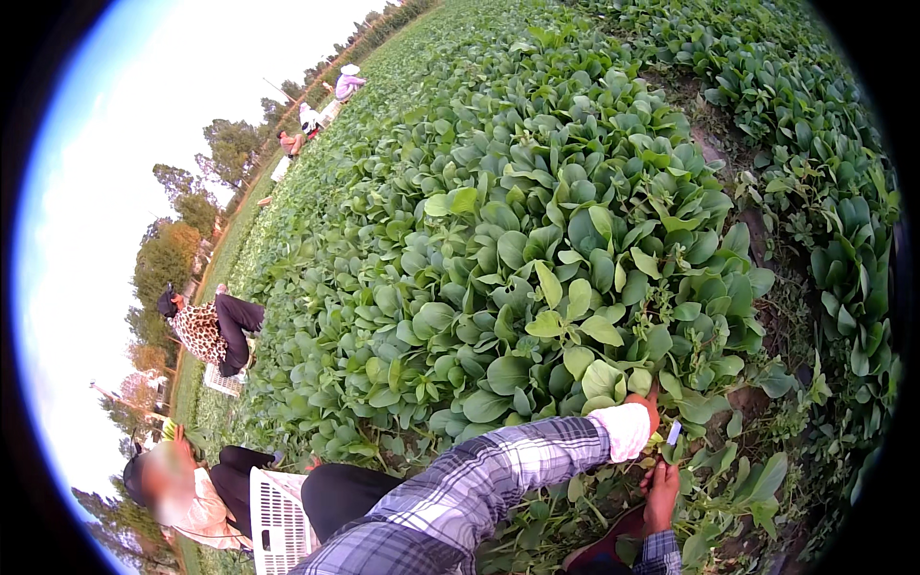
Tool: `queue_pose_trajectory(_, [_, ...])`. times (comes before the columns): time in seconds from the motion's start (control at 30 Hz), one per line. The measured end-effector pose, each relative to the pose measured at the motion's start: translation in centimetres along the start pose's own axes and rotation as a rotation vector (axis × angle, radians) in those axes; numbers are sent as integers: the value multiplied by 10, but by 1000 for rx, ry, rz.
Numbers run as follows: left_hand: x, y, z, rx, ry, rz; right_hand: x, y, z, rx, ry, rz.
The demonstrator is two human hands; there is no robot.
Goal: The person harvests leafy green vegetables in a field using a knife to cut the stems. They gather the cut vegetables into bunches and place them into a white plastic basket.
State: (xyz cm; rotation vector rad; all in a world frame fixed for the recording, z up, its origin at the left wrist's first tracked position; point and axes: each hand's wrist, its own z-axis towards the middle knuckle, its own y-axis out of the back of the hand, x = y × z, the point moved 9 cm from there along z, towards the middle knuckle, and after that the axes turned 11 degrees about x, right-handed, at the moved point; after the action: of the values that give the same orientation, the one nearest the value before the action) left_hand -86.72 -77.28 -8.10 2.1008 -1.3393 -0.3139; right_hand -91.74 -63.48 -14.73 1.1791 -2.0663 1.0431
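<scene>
My left hand, below a white cuff on a plaid sleeve, reaches into broad green leaves at the lower right. Its fingers are mostly hidden by the plant. Just below it, my right hand is closed on a small knife with a light-coloured blade, held upright near the stems. Loose leaves and stems surround both hands.
Dense leafy rows run back, with a weedy soil strip on the right. A person in pale top crouches beside a white crate. Another in leopard print and several distant people work along the left edge.
</scene>
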Motion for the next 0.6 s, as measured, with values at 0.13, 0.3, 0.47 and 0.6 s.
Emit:
queue_pose_trajectory(0.13, [21, -12, -25, -11, 51, 44, 12, -32, 0, 116, 6, -41])
queue_pose_trajectory(0.3, [29, -34, -49, 69, 45, 31, 0, -39, 18, 164, -59, -167])
queue_pose_trajectory(0.47, [37, -26, -71, -63, 58, 73, -43, 3, 42, 26, -115, 55])
queue_pose_trajectory(0.6, [38, -33, -68, -55, 33, 112, -39, 5, 39, -25, -83, 99])
